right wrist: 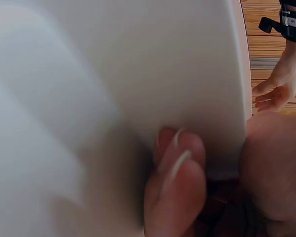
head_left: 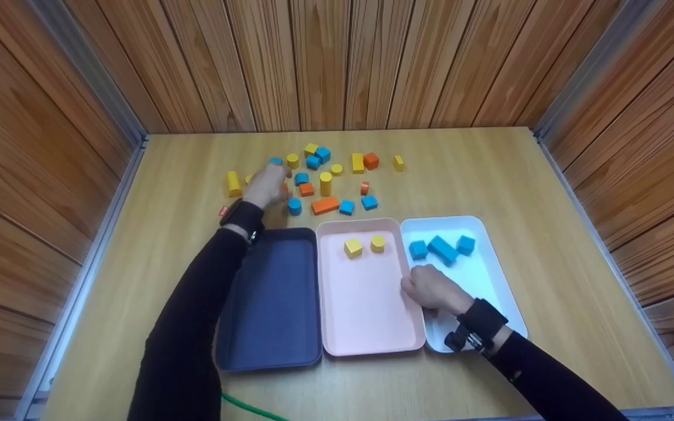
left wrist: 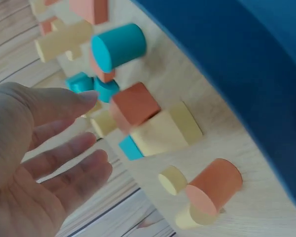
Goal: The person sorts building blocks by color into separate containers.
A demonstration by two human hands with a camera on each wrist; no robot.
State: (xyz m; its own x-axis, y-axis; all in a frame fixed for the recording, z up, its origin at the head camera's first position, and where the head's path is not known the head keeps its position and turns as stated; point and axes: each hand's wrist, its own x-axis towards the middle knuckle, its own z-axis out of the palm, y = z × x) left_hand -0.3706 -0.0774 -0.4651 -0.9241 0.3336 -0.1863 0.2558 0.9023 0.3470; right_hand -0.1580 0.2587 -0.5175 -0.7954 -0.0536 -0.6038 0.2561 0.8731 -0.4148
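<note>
My left hand point(head_left: 265, 186) reaches over the left part of a group of loose blocks. Its fingers are loosely spread in the left wrist view, apart from an orange cube point(left wrist: 134, 106), a yellow block point(left wrist: 163, 132) and a blue cylinder point(left wrist: 121, 45). My right hand point(head_left: 435, 288) is at the border of the pink tray point(head_left: 366, 310) and the white tray point(head_left: 489, 292). In the right wrist view its curled fingers point(right wrist: 180, 182) lie inside the white tray with the thumb across the rim, gripping it. Part of that grip is hidden.
A dark blue tray point(head_left: 270, 298) stands left of the pink one. The pink tray holds a yellow cube point(head_left: 353, 248) and a yellow cylinder point(head_left: 377, 244). Blue blocks point(head_left: 442, 250) lie in the white tray. Wooden walls enclose the table, and a green cable point(head_left: 252, 409) crosses its front.
</note>
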